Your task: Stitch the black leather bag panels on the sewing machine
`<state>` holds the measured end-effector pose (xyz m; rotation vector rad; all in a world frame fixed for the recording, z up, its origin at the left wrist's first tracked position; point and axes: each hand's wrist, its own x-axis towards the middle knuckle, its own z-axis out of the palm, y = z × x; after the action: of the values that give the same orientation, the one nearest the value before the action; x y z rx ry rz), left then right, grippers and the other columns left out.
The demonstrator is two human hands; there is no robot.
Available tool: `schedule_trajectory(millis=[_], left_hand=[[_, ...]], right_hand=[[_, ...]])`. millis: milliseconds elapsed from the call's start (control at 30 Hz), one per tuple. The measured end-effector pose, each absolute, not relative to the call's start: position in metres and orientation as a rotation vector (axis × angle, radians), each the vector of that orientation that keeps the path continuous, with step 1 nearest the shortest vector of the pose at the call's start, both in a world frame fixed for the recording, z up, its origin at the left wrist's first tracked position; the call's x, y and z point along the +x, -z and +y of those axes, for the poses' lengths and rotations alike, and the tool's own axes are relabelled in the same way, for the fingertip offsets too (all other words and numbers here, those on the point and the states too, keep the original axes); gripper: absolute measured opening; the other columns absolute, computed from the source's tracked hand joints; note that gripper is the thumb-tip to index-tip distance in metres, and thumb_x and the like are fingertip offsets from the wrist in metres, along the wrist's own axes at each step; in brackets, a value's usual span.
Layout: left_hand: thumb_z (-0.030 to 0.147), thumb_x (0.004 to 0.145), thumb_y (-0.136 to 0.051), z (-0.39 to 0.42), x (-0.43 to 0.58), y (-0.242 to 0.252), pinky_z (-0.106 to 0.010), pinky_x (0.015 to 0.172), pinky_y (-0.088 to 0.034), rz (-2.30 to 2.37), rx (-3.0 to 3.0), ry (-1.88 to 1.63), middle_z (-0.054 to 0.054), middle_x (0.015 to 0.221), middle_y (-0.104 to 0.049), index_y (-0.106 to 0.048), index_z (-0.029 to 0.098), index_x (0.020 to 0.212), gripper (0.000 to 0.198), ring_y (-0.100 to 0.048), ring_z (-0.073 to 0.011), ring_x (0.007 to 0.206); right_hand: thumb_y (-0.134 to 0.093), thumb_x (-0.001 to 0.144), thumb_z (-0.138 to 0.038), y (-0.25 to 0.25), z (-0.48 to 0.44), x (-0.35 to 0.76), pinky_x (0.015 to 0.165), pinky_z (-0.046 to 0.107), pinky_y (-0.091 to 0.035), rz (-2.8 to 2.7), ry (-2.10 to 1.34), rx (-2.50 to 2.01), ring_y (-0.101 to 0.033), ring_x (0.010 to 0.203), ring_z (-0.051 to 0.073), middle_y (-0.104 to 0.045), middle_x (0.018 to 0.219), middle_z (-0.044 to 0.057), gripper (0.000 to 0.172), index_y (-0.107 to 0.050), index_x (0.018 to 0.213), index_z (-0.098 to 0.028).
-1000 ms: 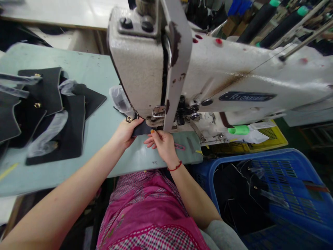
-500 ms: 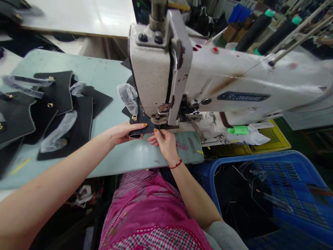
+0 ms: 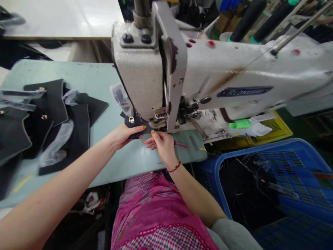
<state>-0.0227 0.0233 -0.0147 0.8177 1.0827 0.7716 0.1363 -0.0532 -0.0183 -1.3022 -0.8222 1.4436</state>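
At far left a pile of black cut pieces (image 3: 78, 135) is seen on the pale green bench (image 3: 88, 74), some wrapped in clear film (image 3: 56, 139), some fitted with small gold hardware. The left forearm is stretched in from the lower left. The left hand (image 3: 121, 134) is laid at the left end of a single black piece (image 3: 135, 125), and its grip is clamped on it, with the thumb on top and the fingers underneath. A gold fitting (image 3: 131, 119) is shown on that piece just above the thumb. The piece lies on the bench edge, and its far end is tucked under the head of the sewing machine (image 3: 208, 69). The right hand (image 3: 161, 144) is placed just beside the left. Its fingertips are drawn together and are touching the near right edge of the piece below the presser area. Whether that grip is actually pinched on the piece cannot be told. A red cord (image 3: 174, 168) is worn on the right wrist. A pink clip (image 3: 182, 145) is seen on the bench just right of that hand. Further right, a yellow crate (image 3: 275, 130) is partly hidden under the machine. A blue basket (image 3: 299, 156) with more black pieces is set at lower right.
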Motion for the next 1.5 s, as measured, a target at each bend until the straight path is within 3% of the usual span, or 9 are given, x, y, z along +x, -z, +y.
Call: schedule_trajectory(millis=[133, 467, 867, 1000, 1300, 1500], left_hand=[[0.023, 0.056, -0.091, 0.026, -0.021, 0.011, -0.029, 0.052, -0.055, 1.102, 0.811, -0.788, -0.011, 0.080, -0.073, -0.076, 0.015, 0.082, 0.031, -0.066, -0.0214, 0.064], [0.031, 0.057, -0.092, 0.025, -0.023, 0.009, -0.027, 0.051, -0.053, 1.084, 0.863, -0.824, -0.009, 0.077, -0.075, -0.077, 0.014, 0.078, 0.030, -0.061, -0.0161, 0.054], [0.028, 0.058, -0.090, -0.011, -0.003, 0.013, -0.032, 0.074, -0.060, 1.198, 0.646, -1.093, -0.011, 0.097, -0.077, -0.075, 0.011, 0.093, 0.042, -0.071, -0.0222, 0.079], [0.027, 0.059, -0.089, -0.028, 0.013, 0.012, -0.037, 0.084, -0.060, 1.195, 0.557, -1.210, -0.009, 0.094, -0.077, -0.073, 0.014, 0.087, 0.035, -0.072, -0.0255, 0.086], [0.030, 0.071, -0.082, -0.065, 0.065, 0.015, -0.037, 0.102, -0.052, 1.228, 0.424, -1.524, -0.007, 0.119, -0.072, -0.070, 0.019, 0.107, 0.040, -0.067, -0.0232, 0.111], [0.042, 0.081, -0.075, -0.084, 0.103, 0.024, -0.036, 0.104, -0.051, 1.333, 0.332, -1.610, -0.007, 0.126, -0.070, -0.069, 0.021, 0.112, 0.037, -0.063, -0.0240, 0.121]], right_hand=[[-0.053, 0.090, -0.057, 0.021, -0.050, 0.129, 0.048, 0.018, -0.049, -0.778, -1.436, -1.312, -0.067, 0.052, 0.012, -0.075, 0.074, 0.007, 0.044, -0.064, 0.077, -0.016], [-0.049, 0.093, -0.051, 0.024, -0.045, 0.108, 0.047, 0.020, -0.049, -0.621, -1.408, -1.342, -0.067, 0.053, 0.012, -0.075, 0.075, 0.008, 0.042, -0.062, 0.073, -0.017], [-0.053, 0.092, -0.046, 0.018, -0.043, 0.112, 0.046, 0.021, -0.050, -0.567, -1.421, -1.372, -0.063, 0.047, 0.012, -0.074, 0.067, 0.006, 0.038, -0.063, 0.070, -0.016], [-0.052, 0.092, -0.046, 0.018, -0.044, 0.119, 0.047, 0.021, -0.051, -0.637, -1.434, -1.383, -0.065, 0.049, 0.013, -0.074, 0.068, 0.006, 0.039, -0.063, 0.070, -0.016], [-0.052, 0.091, -0.046, 0.013, -0.043, 0.147, 0.044, 0.021, -0.045, -0.868, -1.452, -1.396, -0.059, 0.044, 0.011, -0.071, 0.060, 0.004, 0.041, -0.060, 0.062, -0.017], [-0.053, 0.091, -0.046, 0.011, -0.036, 0.172, 0.043, 0.021, -0.038, -1.133, -1.396, -1.427, -0.049, 0.037, 0.009, -0.061, 0.048, 0.001, 0.047, -0.055, 0.053, -0.019]])
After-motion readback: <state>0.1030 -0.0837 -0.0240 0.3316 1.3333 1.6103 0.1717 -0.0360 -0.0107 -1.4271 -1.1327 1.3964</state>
